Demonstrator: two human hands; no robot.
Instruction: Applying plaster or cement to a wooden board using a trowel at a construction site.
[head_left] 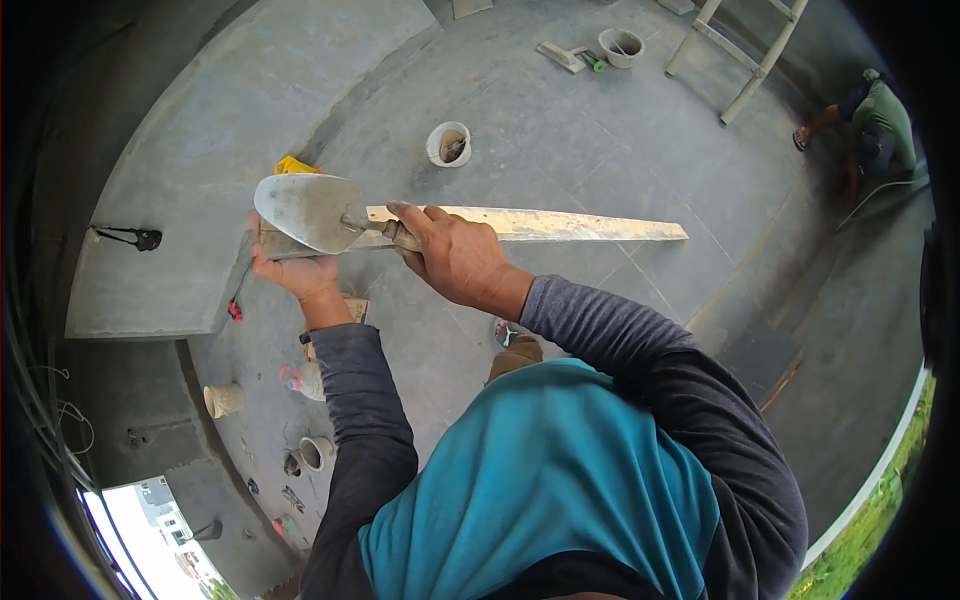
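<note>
While the right hand (455,255) wraps round the handle of the trowel (305,213), at ten o'clock in view, the left hand (303,275) grasps one end of a long bar (570,227) running toward three o'clock. The trowel should handle light and stiff, its handle the best hold; the smooth blade may slip. The bar looks rigid and probably pulls down at its far end, so a mid-length grip would balance better.
</note>
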